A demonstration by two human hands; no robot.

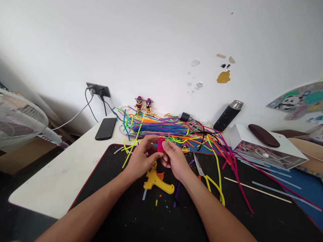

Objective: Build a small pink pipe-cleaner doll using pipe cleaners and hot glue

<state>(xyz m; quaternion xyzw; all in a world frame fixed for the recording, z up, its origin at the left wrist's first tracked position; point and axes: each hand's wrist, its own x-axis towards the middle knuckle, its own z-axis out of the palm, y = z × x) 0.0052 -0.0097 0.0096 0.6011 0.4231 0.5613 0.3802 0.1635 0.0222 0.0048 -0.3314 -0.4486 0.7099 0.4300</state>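
Observation:
Between my two hands is a small magenta-red coil of pipe cleaner (160,145), upright above the black mat (108,198). My left hand (144,155) grips it from the left side, thumb low and fingers behind. From the right, my right hand (174,158) presses its thumb on the coil, with fingers curled beneath. Just below the hands lies a yellow hot glue gun (158,182), a clear glue stick (144,195) poking from its rear. Yellow-handled scissors (202,171) rest open to the right of my right hand.
A heap of coloured pipe cleaners (161,128) spreads along the back. Two small figures (143,104) stand against the wall. A phone (106,128) lies left; a black thermos (228,116) and white box (267,144) stand right. Clear glue sticks (285,191) and a wooden stick (257,190) lie right.

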